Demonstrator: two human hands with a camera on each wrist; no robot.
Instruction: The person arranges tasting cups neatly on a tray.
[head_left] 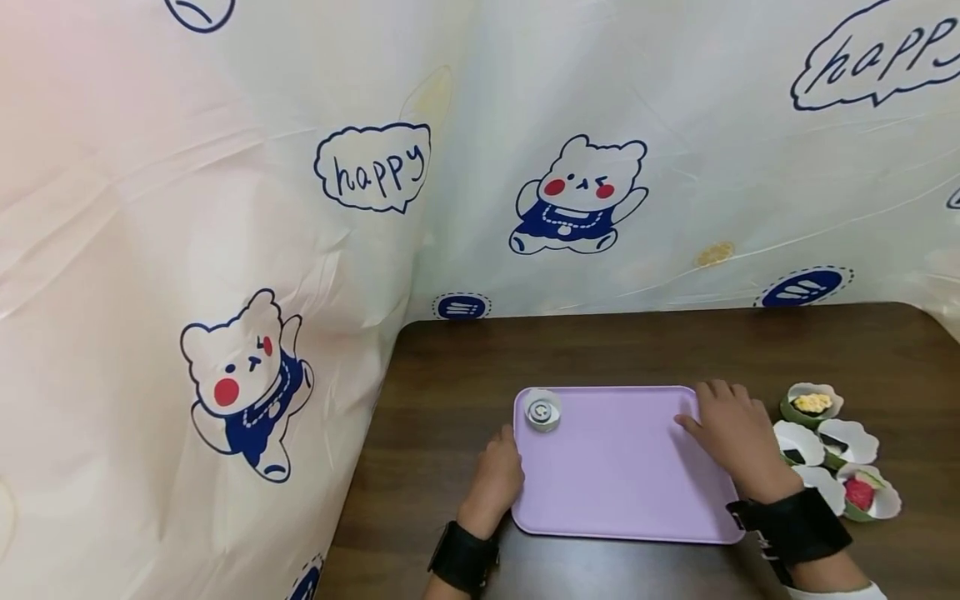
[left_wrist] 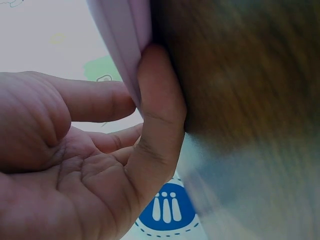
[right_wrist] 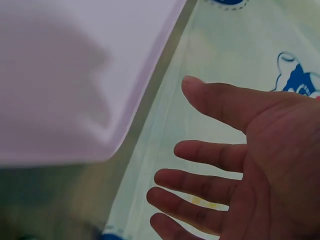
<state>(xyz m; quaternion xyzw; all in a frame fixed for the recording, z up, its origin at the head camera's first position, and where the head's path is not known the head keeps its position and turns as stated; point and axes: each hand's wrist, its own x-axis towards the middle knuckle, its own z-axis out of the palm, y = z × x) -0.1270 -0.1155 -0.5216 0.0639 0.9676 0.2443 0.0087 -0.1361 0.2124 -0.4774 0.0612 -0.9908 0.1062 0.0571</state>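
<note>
A pale purple rectangular tray (head_left: 622, 467) lies on the dark wooden table. My left hand (head_left: 496, 471) is at its left edge; in the left wrist view the thumb (left_wrist: 107, 100) and the bent index finger (left_wrist: 162, 110) pinch the tray's rim. My right hand (head_left: 733, 433) is over the far right corner of the tray. In the right wrist view its fingers (right_wrist: 200, 185) are spread and relaxed, apart from the tray, with nothing in them. A small round pale cup with a ringed top (head_left: 542, 410) sits in the tray's far left corner.
Right of the tray, partly behind my right wrist, stand several green-and-white petal-shaped cups (head_left: 847, 442). One holds a yellow crumbly piece (head_left: 812, 404), another a pinkish-red ball (head_left: 859, 494). A printed curtain (head_left: 480, 217) hangs along the table's (head_left: 442, 375) back and left sides.
</note>
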